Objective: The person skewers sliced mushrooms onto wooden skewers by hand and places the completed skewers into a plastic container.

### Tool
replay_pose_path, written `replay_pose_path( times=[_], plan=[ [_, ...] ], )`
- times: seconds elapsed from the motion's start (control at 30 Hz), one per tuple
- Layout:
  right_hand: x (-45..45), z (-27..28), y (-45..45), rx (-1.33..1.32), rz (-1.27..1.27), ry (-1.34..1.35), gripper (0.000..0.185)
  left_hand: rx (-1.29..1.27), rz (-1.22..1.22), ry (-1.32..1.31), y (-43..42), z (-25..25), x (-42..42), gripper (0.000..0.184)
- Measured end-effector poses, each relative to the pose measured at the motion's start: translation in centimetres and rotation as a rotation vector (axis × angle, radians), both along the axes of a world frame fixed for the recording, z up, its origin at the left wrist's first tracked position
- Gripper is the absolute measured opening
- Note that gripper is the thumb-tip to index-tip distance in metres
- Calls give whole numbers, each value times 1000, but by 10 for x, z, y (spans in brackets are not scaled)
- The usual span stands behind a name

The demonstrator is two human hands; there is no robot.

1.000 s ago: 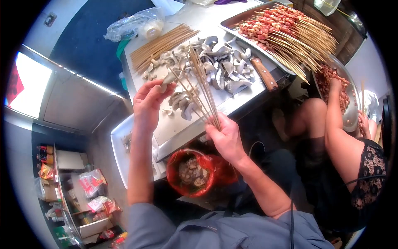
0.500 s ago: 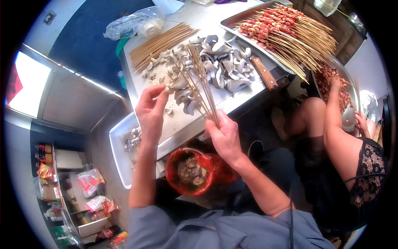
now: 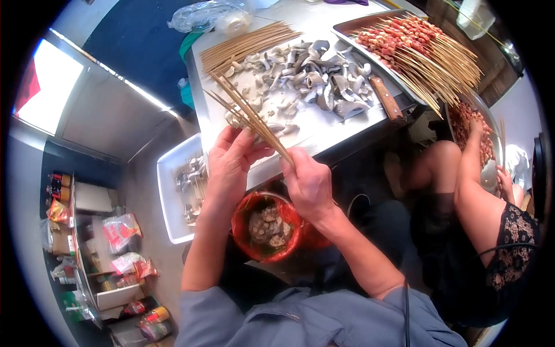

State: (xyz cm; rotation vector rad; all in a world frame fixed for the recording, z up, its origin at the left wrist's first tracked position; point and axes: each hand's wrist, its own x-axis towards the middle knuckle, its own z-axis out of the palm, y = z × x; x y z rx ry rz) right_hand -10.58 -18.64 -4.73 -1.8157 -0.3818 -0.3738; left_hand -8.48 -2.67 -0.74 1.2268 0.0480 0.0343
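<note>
My right hand (image 3: 309,180) is closed round the lower ends of a bundle of wooden skewers (image 3: 250,118), which points up and to the left. My left hand (image 3: 234,159) is closed beside the bundle, fingers curled under it, with a grey mushroom piece (image 3: 233,120) at its fingertips. Just beyond my hands, sliced grey mushrooms (image 3: 315,75) lie spread on the metal table (image 3: 324,134). More bare skewers (image 3: 248,45) lie at the table's far left.
A tray (image 3: 341,30) of meat skewers and a wooden-handled knife (image 3: 386,98) are at the right. Below are a red-lined bucket (image 3: 238,231) and a white bin (image 3: 167,191). A co-worker's arm (image 3: 469,156) reaches into a meat bowl (image 3: 491,118). Shelves stand lower left.
The skewer bundle has tilted to the left, and my left hand has come in against it with a mushroom piece. The camera view has shifted slightly.
</note>
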Motion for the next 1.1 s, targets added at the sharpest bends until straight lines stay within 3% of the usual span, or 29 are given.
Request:
replay_pose_path(
  times=[0.23, 0.47, 0.53, 0.77, 0.93, 1.0, 1.1],
  plan=[
    [-8, -6, 17, -60, 99, 92, 12, -199, 131, -91, 53, -21, -6, 28],
    [-24, -19, 29, -120, 217, 166, 16, -398, 80, -91, 91, -16, -26, 28],
    [-29, -23, 32, -118, 239, 183, 17, -205, 177, -114, 96, -20, -28, 27],
    [-35, -30, 38, 23, 270, 333, 19, -197, 324, -137, 146, -11, -41, 25],
    [-34, -41, 45, 12, 249, 205, 18, -148, 338, -70, 174, -15, -54, 27],
    [-38, -33, 46, 23, 350, 430, 16, -147, 347, -73, 175, -13, -60, 27],
    [-49, -29, 55, 102, 411, 408, 13, -155, 360, -79, 171, -10, -66, 28]
  ],
)
